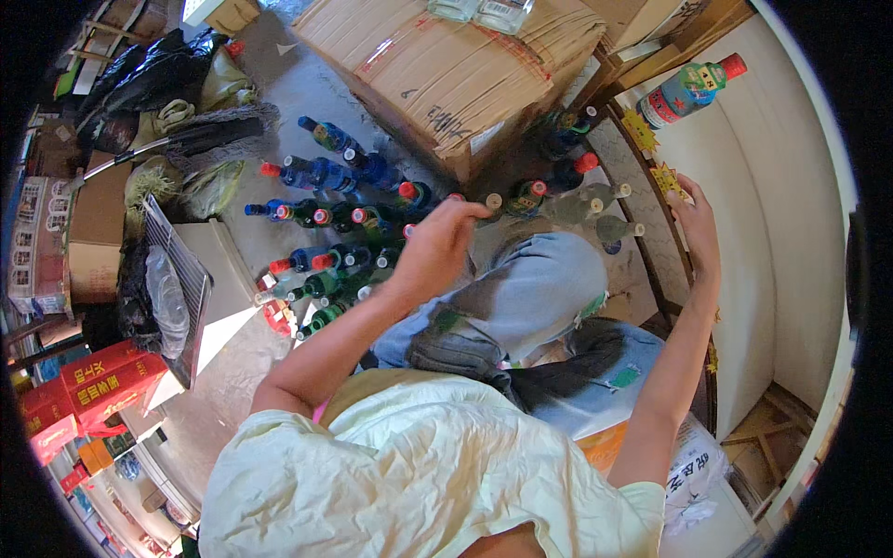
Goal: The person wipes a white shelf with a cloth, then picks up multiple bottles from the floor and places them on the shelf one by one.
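My left hand (pixel 441 240) reaches over the standing bottles, its fingertips at the pale cap of a bottle (pixel 494 202). Whether they grip that cap cannot be told. At the edge of a white shelf (pixel 746 230), my right hand (pixel 698 227) has its thumb and fingers around a yellow star-shaped tag (pixel 666 180). Beside my knee are clear glass bottles (pixel 617 228) with pale caps. A dark bottle with a red cap (pixel 586 163) stands close to them. Many blue and green glass bottles (pixel 335 216), capped red, white or dark, crowd the floor to the left.
A large cardboard box (pixel 446 77) with clear bottles (pixel 502 14) on top stands ahead. On the shelf is a labelled bottle with a red cap (pixel 687 94). Left are a wire rack (pixel 181 293), red cartons (pixel 98 390) and black bags (pixel 150 77).
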{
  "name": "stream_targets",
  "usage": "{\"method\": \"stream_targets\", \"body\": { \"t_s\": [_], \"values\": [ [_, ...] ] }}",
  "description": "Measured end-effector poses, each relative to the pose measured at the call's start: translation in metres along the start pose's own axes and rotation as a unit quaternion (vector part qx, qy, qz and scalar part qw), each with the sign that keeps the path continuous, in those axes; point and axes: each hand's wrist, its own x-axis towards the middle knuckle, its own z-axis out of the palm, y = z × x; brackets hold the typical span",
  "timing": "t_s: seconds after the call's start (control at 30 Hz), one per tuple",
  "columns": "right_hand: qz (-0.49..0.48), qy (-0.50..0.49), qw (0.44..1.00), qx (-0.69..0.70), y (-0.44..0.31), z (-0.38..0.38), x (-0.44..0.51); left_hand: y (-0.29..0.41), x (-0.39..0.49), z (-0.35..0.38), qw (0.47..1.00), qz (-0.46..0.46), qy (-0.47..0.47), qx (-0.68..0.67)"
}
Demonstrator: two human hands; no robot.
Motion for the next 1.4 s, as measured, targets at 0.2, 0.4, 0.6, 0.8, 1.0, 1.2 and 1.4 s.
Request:
{"method": "stream_targets", "body": {
  "t_s": [0.2,0.4,0.6,0.8,1.0,1.2,1.4],
  "values": [
    [0.038,0.094,0.995,0.001,0.009,-0.015,-0.03,-0.069,-0.027,-0.05,0.961,-0.207,-0.022,0.181],
    [0.022,0.064,0.996,0.061,0.019,-0.001,-0.024,-0.191,0.004,-0.125,0.95,-0.096,0.12,0.273],
    [0.035,0.081,0.995,0.054,0.035,-0.009,-0.031,-0.266,0.061,-0.153,0.93,-0.085,0.026,0.357],
    [0.065,0.069,0.994,0.049,0.035,-0.005,-0.036,-0.293,0.067,-0.162,0.952,-0.104,-0.049,0.285],
    [0.084,0.058,0.993,0.054,0.044,-0.005,-0.03,-0.277,0.061,-0.146,0.957,-0.107,-0.018,0.268],
    [0.093,0.041,0.993,0.054,0.048,-0.002,-0.022,-0.275,0.065,-0.145,0.958,-0.118,-0.043,0.258],
    [0.055,0.0,0.994,0.092,0.084,-0.01,-0.011,-0.261,0.078,-0.15,0.935,-0.068,-0.131,0.322]
  ]
}}
